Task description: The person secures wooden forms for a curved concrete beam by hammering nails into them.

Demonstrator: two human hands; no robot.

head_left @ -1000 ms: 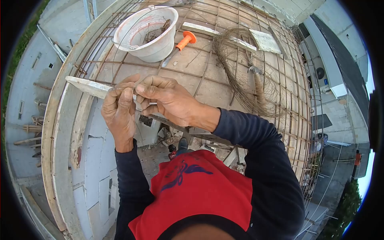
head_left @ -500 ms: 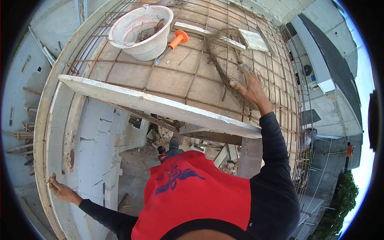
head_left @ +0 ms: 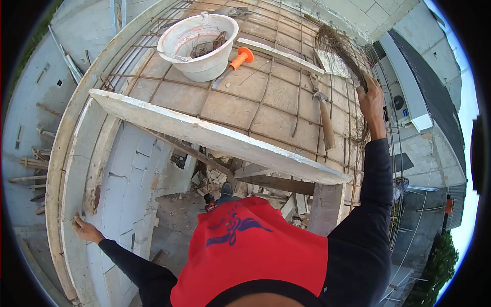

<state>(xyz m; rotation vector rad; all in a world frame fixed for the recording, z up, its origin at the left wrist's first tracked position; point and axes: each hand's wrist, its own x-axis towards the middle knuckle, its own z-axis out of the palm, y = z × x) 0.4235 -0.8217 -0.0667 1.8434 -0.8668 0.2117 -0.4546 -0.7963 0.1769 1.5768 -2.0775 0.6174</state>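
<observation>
My right hand (head_left: 372, 105) is closed round part of a bundle of thin wire (head_left: 341, 48) at the right side of the rebar grid (head_left: 276, 84). Left of that bundle, a hammer (head_left: 326, 120) with a wooden handle lies on the grid. At the lower left my left hand (head_left: 87, 230) is by the edge of a grey board (head_left: 76, 189), its fingertips pressed together; whatever they hold is too small to name.
A white bucket (head_left: 217, 64) with wire scraps stands on the grid, beside an orange-handled trowel (head_left: 240, 59). A long white board (head_left: 215, 135) crosses above an opening with rubble below. A narrow plank (head_left: 281, 55) lies further back.
My right hand has closed on the wire bundle and shifted it up and right, uncovering the hammer. The view has shifted slightly; my left hand stays near the board edge.
</observation>
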